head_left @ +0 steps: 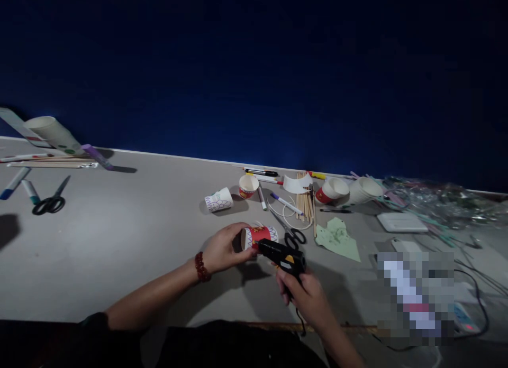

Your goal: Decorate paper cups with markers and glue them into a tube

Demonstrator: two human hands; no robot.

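My left hand holds a decorated paper cup on its side, with thumb and fingers around its left end. Red paper and a purple zigzag pattern show on the cup. In my right hand is a black hot glue gun, gripped by its handle. The gun's nozzle points left at the cup's red part; whether it touches cannot be made out. Just behind the gun lie black-handled scissors. A white patterned cup lies on its side, and a small red cup stands beyond.
Wooden sticks, markers and a green paper scrap lie behind my right hand. More cups and crumpled clear plastic are at the right. Another pair of scissors lies left. A dark blue partition stands behind the table.
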